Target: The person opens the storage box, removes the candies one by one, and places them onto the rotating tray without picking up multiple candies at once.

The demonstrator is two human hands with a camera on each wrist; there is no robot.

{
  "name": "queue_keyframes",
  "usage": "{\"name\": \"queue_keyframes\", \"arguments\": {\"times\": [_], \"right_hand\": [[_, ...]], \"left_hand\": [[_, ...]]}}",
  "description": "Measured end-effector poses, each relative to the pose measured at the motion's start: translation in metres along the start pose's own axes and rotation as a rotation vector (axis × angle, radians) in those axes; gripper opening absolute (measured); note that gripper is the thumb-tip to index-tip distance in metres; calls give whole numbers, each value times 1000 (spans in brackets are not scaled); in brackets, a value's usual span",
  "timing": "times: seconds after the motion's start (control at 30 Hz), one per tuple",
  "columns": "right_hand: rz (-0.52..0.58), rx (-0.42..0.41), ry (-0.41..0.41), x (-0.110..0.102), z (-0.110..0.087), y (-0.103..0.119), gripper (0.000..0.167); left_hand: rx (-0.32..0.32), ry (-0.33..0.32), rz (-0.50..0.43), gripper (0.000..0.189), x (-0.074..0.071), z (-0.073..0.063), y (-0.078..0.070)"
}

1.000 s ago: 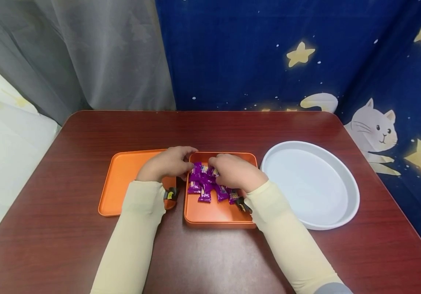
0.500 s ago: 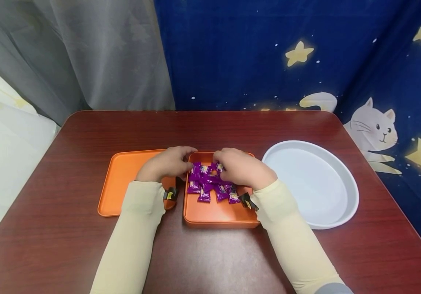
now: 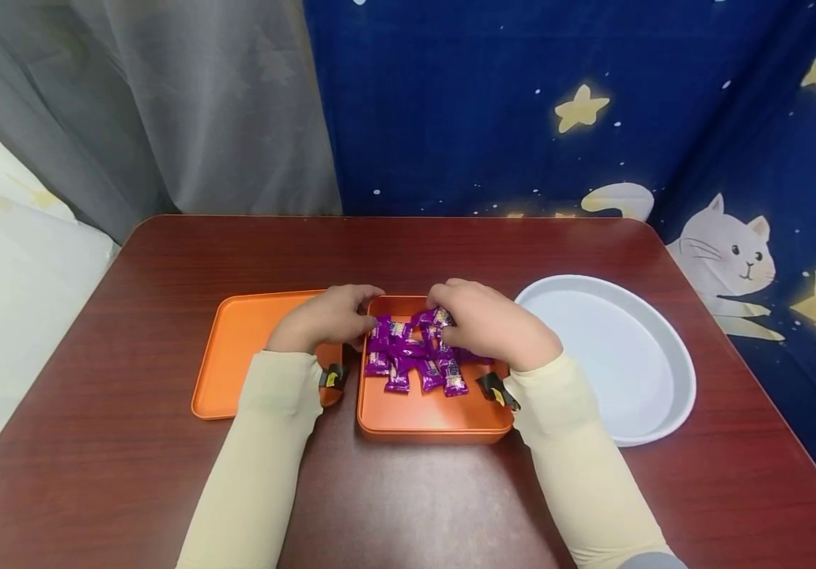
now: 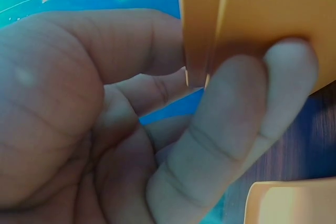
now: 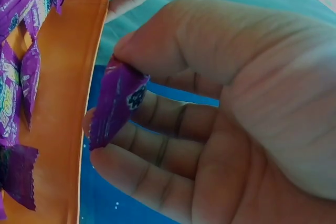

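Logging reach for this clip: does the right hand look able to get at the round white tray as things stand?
Probably yes: the right hand, pinching a purple packet, is close beside the round white tray, and nothing visible blocks the way across.

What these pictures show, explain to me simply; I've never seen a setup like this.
There is no machine here: a person works barehanded. The wide picture comes from a camera worn on the head, looking forward and down. The two close ones come from cameras worn on the wrists, one on each side.

On the table stands an orange box with purple packets in it. To its left lies an orange tray, to its right a white dish.

The left hand grips the box's left rim. The right hand pinches a single packet, clearest in the right wrist picture.
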State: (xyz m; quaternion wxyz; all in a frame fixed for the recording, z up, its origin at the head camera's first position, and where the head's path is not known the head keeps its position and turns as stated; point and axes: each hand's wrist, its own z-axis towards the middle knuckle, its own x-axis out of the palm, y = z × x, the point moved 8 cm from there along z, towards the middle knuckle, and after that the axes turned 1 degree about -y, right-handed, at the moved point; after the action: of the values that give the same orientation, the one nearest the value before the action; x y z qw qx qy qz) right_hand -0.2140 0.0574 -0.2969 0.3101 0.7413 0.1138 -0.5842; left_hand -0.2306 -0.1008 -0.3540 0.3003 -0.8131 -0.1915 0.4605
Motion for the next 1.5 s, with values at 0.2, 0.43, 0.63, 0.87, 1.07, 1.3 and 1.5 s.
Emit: {"name": "queue_keyframes", "arguments": {"times": [0.2,0.43,0.63,0.87,1.07,1.3,1.5], "right_hand": [[34,21,1,-5,-4,-9,33],[69,71,-26,-15,-13,-36,32],[59,137,-17,-14,-27,-66,33],[52,212,7,-15,-45,-96,34],[60,220,-3,-18,-50,-111,32],[85,291,32,-11,-53,-131,32],[103,350,68,-5,-56,-142,27]], "left_hand": [[-1,6,-3,54,1,1,1],[-1,3,9,54,-1,-1,-1],[-5,2,-3,54,-1,-2,-1],[-2,-2,0,55,-1,-3,-2],[0,-5,3,55,-1,-4,-2],[-9,3,5,55,0,-4,-1],[-11,9,1,56,-2,-3,-1]]}}
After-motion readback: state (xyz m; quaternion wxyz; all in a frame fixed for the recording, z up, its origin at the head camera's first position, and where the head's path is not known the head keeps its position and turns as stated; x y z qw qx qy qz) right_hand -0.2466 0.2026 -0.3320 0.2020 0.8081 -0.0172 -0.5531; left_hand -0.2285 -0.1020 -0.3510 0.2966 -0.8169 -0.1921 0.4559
